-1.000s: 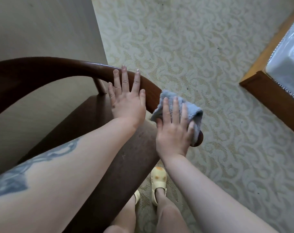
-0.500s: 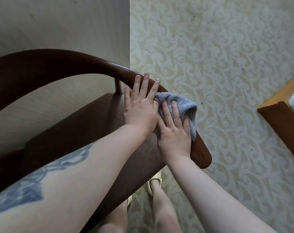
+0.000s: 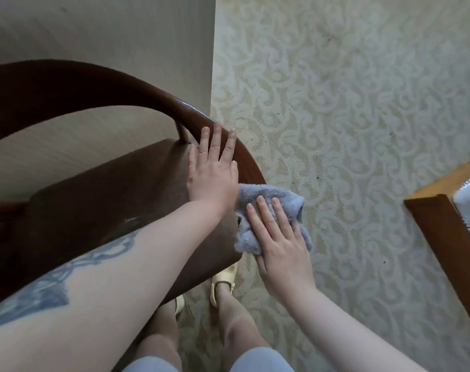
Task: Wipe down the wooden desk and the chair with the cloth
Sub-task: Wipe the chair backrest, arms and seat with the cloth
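Observation:
A dark wooden chair (image 3: 99,200) with a curved back rail (image 3: 67,84) fills the left of the head view. My left hand (image 3: 213,167) rests flat on the right stretch of the rail, fingers straight. A grey-blue cloth (image 3: 258,200) is draped over the rail's right end, hiding it. My right hand (image 3: 279,242) presses the cloth down with straight fingers spread over it. The pale wooden desk (image 3: 121,44) lies beyond and under the chair's back, at the upper left.
Patterned beige carpet (image 3: 349,103) covers the floor to the right. A brown wooden furniture corner (image 3: 443,232) with a white cloth on it juts in at the right edge. My feet in yellow sandals (image 3: 223,285) stand below the chair's seat edge.
The cloth and my right hand slid up the rail towards my left hand, then back down to its right end. My left hand stayed flat on the rail.

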Tool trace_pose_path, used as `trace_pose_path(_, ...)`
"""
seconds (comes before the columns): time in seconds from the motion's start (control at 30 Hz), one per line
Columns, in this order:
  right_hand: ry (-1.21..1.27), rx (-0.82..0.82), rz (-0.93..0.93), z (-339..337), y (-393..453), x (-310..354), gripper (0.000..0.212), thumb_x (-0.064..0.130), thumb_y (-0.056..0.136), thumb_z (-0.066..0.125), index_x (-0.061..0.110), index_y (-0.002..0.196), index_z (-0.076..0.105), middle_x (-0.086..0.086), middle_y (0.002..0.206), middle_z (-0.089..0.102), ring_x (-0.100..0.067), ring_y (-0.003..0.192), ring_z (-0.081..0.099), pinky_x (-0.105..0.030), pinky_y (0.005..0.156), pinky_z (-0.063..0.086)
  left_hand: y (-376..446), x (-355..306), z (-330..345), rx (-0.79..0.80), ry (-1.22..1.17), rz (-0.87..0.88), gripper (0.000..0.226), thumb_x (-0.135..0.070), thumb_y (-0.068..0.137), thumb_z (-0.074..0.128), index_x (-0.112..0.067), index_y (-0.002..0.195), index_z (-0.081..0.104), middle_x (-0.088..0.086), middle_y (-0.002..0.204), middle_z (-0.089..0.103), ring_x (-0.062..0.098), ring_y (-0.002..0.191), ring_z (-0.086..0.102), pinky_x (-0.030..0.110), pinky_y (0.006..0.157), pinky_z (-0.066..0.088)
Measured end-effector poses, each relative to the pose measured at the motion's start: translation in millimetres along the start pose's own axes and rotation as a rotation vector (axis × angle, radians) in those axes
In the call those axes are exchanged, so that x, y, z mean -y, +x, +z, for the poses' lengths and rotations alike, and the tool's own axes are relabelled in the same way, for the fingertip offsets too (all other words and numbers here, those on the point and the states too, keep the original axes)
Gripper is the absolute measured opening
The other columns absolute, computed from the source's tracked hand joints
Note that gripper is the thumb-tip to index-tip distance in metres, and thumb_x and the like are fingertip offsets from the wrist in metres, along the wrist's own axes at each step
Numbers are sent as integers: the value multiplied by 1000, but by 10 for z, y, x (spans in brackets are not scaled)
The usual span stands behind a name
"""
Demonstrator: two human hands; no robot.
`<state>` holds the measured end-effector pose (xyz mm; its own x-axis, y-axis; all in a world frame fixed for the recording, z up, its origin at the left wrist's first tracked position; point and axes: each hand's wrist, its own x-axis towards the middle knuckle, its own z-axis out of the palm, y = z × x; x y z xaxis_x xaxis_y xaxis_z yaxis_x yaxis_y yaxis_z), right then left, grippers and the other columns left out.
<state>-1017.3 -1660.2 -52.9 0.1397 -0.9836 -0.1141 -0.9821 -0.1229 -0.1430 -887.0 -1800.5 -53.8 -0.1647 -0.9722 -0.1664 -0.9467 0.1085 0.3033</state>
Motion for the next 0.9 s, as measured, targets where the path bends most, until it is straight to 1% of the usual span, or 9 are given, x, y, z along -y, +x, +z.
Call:
trace_pose_path(0.13,-64,81,-431,-29,-36,-226,64,32,87,41,21,149,38,3,158,28,-18,148,16,-41,120,10,-207,-100,39,16,-104,-99,60,-31,103,26,-27,154,-6,-2,162,-15,15,148,-13,38,118,-8)
trace_pose_path(0.27,-21,149,-474,-128,474,-553,62,39,93,38,25,152,24,5,160,22,-17,150,8,-41,118,11,-492,-299,73,16,-230,-210,54,-33,105,20,-27,155,0,-5,162,-9,11,148,-11,36,118,-7)
trace_pose_path(0.37,23,121,-454,-42,283,-539,66,37,92,41,22,153,21,2,161,15,-19,150,4,-42,118,12,-658,-481,140,54,-303,-260,54,-33,105,20,-27,155,1,-8,162,-9,8,148,-11,34,119,-7)
trace_pose_path(0.53,-22,193,-833,-173,671,-829,58,41,92,39,26,148,33,2,156,31,-19,148,18,-36,119,6,-758,-496,120,83,-332,-300,54,-34,105,20,-28,155,2,-12,162,-7,6,147,-10,33,120,-8)
trace_pose_path(0.6,16,227,-812,-253,934,-897,60,41,95,36,36,152,20,10,161,15,-13,150,6,-36,120,5,-825,-572,145,22,-371,-319,54,-34,105,18,-28,155,1,-13,162,-6,5,147,-10,33,119,-8)
trace_pose_path(0.67,108,221,-664,-225,869,-811,60,41,97,30,41,153,8,16,162,5,-9,150,-3,-38,121,9,-941,-735,237,-60,-425,-368,55,-37,102,10,-28,155,0,-13,161,-7,5,147,-10,29,117,-10)
trace_pose_path(0.73,146,211,-552,-106,581,-712,57,40,99,29,36,154,11,12,162,6,-13,150,-6,-41,121,13,-1136,-980,394,-116,-508,-472,68,-46,89,-4,-26,155,0,-9,162,-2,6,148,-5,26,115,-9)
trace_pose_path(0.8,43,242,-619,-86,329,-718,60,38,99,31,33,155,12,8,163,3,-17,150,-9,-41,121,11,-1333,-1237,609,-193,-639,-661,77,-53,85,-7,-19,154,3,1,162,11,14,149,11,28,117,3)
trace_pose_path(0.9,-89,390,-934,-334,545,-828,58,36,98,35,36,154,16,12,161,2,-14,149,-9,-37,118,1,-1500,-1518,790,-298,-763,-867,87,-64,94,1,-4,150,27,19,148,42,32,133,45,43,109,36)
